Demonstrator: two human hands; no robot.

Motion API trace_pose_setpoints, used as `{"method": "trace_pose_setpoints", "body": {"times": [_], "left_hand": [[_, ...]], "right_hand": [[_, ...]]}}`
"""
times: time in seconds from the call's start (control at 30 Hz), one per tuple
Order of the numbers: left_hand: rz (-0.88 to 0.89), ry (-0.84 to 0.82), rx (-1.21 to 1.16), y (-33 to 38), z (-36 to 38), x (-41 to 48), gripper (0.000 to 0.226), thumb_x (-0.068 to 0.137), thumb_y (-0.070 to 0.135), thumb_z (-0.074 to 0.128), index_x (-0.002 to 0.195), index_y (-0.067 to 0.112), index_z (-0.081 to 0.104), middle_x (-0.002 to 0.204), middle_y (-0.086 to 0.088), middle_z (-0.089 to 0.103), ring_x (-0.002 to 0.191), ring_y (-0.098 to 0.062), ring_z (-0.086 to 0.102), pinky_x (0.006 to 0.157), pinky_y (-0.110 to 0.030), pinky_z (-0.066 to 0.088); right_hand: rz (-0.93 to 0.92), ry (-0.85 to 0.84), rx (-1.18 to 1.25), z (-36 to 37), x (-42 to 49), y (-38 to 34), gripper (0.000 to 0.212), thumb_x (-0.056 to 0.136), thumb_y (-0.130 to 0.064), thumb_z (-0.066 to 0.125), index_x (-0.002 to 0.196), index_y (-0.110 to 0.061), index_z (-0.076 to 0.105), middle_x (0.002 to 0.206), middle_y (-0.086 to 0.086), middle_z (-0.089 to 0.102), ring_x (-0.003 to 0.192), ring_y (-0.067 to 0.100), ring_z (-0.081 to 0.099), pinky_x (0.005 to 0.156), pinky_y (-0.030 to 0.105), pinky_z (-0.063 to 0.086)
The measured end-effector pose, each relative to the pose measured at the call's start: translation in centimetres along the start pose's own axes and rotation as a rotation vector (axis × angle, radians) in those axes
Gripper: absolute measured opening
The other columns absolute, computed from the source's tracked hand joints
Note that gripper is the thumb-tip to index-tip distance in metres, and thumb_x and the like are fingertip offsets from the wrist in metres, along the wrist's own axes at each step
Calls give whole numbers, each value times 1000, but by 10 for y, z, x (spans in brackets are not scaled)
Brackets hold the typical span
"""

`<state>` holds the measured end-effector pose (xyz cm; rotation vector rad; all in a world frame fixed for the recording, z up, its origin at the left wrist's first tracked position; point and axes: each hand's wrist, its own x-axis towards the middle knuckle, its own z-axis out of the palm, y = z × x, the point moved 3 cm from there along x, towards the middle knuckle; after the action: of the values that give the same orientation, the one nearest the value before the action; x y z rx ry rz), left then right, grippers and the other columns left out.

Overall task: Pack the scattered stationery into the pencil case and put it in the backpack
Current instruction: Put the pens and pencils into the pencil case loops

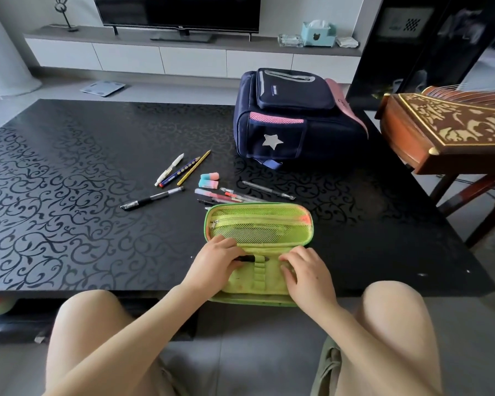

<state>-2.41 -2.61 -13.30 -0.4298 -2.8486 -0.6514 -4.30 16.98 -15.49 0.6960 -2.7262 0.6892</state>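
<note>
A green pencil case (pixel 259 224) lies unzipped and spread flat at the table's near edge. My left hand (pixel 215 260) grips a black pen (pixel 253 258) that sits under the case's elastic loops. My right hand (pixel 306 270) rests with curled fingers on the case's lower half. Beyond the case lie a black pen (pixel 152 199), a white pen (pixel 169 169), a blue pencil (pixel 180 172), a yellow pencil (pixel 194 167), two pink-and-blue erasers (pixel 209 180), several clear pens (pixel 229 195) and another clear pen (pixel 267 190). A navy backpack (pixel 295 118) lies closed at the back right.
The black patterned table (pixel 69 181) spreads wide to the left. A carved wooden instrument on a stand (pixel 446 130) stands off the table's right side. A TV cabinet (pixel 183 55) runs along the back wall. My bare knees are below the table edge.
</note>
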Motion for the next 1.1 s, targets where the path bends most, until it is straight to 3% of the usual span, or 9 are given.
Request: {"method": "trace_pose_setpoints", "body": {"times": [0.17,0.33,0.5,0.63,0.73,0.8,0.87,1.0,1.1], "left_hand": [[-74,49,-17,-15,-4,-10,25,73,24,72,96,17,67,92,0,61,89,-24,54,80,-38,47],[-115,76,6,-36,-12,-23,19,81,22,58,94,13,69,91,-3,62,85,-24,53,78,-33,48],[46,-3,-27,-19,1,-2,16,74,7,72,90,10,72,81,-3,64,80,-9,38,75,-20,38],[99,-15,6,-15,9,7,18,71,5,74,88,11,70,82,-2,64,80,-11,37,72,-35,48],[-32,12,-51,-14,9,9,25,73,18,75,96,17,66,96,0,61,95,-15,45,87,-43,44],[-197,20,-148,-21,4,11,39,65,37,75,101,27,62,105,6,56,103,-16,43,95,-37,34],[-296,1,-301,-30,-2,11,37,61,48,68,95,38,58,105,11,54,103,-13,42,93,-31,32],[-256,5,-277,-41,-2,4,11,73,22,76,78,28,69,91,15,58,94,-16,51,86,-32,42],[-244,46,-308,-45,2,-1,6,71,20,78,73,24,74,90,22,56,91,-9,50,82,-21,37]], "right_hand": [[-20,-16,-5,-1,-1,-1,20,77,-11,71,96,-16,67,86,-2,60,76,20,56,61,28,48],[-29,-28,-28,0,-1,-1,20,78,-13,70,97,-15,65,88,-1,59,78,20,57,63,30,51],[-41,-28,-9,1,-1,-1,17,77,-10,71,92,-13,63,88,-2,61,79,20,57,62,29,51],[-30,-16,-1,2,-1,0,17,76,-12,72,87,-12,59,84,-1,59,76,20,56,60,28,47],[-15,-34,24,3,-2,2,17,77,-12,72,86,-10,58,85,1,57,76,20,56,59,30,48],[0,-45,46,1,-3,2,16,78,-11,71,88,-10,58,87,1,57,79,20,56,62,31,50],[43,-21,97,-7,1,2,13,79,-10,69,90,-11,61,87,-1,60,81,18,57,64,30,50],[140,182,74,-38,44,11,7,85,-10,61,88,-12,67,80,-2,65,73,16,58,61,27,46],[263,71,-40,-36,101,30,18,92,-17,53,103,-12,66,96,3,65,88,22,59,68,32,46]]}}
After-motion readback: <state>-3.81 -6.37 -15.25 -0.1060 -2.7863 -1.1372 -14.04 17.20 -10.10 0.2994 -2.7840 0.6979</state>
